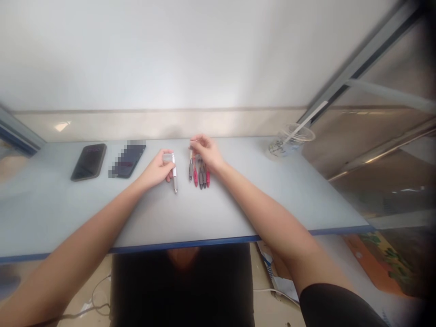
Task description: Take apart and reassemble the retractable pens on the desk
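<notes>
My left hand (162,167) is closed around a white pen (175,175) with a grey grip, its tip pointing toward me. To its right, my right hand (207,152) pinches the upper end of a clear pen with a grey grip (191,171). Beside that pen lie several others side by side: a red pen (195,177), dark grey pens (201,179) and another red pen (208,178) at the right end. My right hand covers their upper parts.
On the left of the grey table (190,218) lie a dark phone (89,162) and a second phone (131,161), partly pixelated. A clear plastic cup (289,143) with a white straw stands at the back right. A wall runs along the back; the front edge (204,243) is blue.
</notes>
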The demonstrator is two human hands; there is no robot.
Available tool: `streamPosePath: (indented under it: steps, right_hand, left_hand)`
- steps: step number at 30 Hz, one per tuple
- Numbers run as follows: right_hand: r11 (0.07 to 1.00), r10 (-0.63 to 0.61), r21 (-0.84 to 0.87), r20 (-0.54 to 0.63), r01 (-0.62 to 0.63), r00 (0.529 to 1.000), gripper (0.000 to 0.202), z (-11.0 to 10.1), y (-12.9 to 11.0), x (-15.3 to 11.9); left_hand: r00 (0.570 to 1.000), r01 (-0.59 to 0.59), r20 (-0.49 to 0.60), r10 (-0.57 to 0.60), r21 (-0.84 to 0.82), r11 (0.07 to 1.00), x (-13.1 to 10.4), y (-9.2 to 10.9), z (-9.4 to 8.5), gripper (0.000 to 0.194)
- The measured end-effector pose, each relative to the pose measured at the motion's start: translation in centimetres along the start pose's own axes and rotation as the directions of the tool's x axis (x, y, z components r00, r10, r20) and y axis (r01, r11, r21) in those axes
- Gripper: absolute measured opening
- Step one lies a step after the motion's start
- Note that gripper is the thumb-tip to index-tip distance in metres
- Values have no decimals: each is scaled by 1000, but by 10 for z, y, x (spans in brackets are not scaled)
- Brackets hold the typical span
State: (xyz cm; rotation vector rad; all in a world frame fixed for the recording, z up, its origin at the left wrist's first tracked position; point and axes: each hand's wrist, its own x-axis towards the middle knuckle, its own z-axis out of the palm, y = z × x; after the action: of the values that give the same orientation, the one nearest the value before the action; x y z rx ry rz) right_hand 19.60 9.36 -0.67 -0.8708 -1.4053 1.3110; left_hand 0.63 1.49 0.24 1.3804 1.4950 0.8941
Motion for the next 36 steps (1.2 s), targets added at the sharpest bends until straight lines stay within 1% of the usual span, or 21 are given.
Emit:
streamPosePath:
  steps: [3, 7, 10, 12, 15, 18, 23, 26, 29, 34, 36]
  right_hand:
    - [1000, -8, -1, 20, 8, 1000, 21, 0, 0, 0]
    - [999, 29, -28, 51, -28, 998, 26, 0, -3, -3]
    - [997, 40, -64, 63, -36, 997, 20, -1, -4, -4]
    - [997, 34, -67, 60, -30, 998, 16, -1, -4, -3]
    - [998, 36, -61, 23, -35, 999, 18, -2, -1, 1]
    - [998, 28, -60, 12, -27, 1000, 16, -2, 2, 4]
    - [995, -15, -97, 49, 20, 999, 7, -2, -4, 1]
    - [990, -6, -143, 87, 19, 996, 13, -3, -9, -3]
    - [987, 5, -159, 105, 12, 994, 11, -2, -10, -5]
    - [995, -11, -99, 60, 17, 998, 9, 0, -7, -4]
    - [994, -12, -108, 54, 18, 998, 10, 1, -7, -4]
  left_hand:
    - [1000, -5, 15, 5, 5, 1000, 1, -1, -1, 48]
    - [999, -8, 37, 9, -20, 1000, -1, 1, -1, 47]
    - [999, 1, 34, 0, -33, 999, -2, 4, 1, 46]
    - [1000, 11, 20, -11, -36, 999, -3, 6, 2, 44]
    - [1000, 26, -1, -26, -37, 999, -2, 7, 2, 42]
    - [1000, 19, 3, -19, -32, 999, 1, 4, 2, 41]
    - [999, -23, 36, 23, -22, 1000, 6, -6, -1, 43]
    - [999, -33, 38, 33, -20, 999, 7, -10, -1, 44]
    - [999, -21, 39, 22, -21, 1000, 7, -10, -1, 45]
    - [1000, -7, 25, 8, -35, 999, 4, -4, 2, 44]
    - [1000, 9, 6, -9, -38, 999, 2, 0, 4, 42]
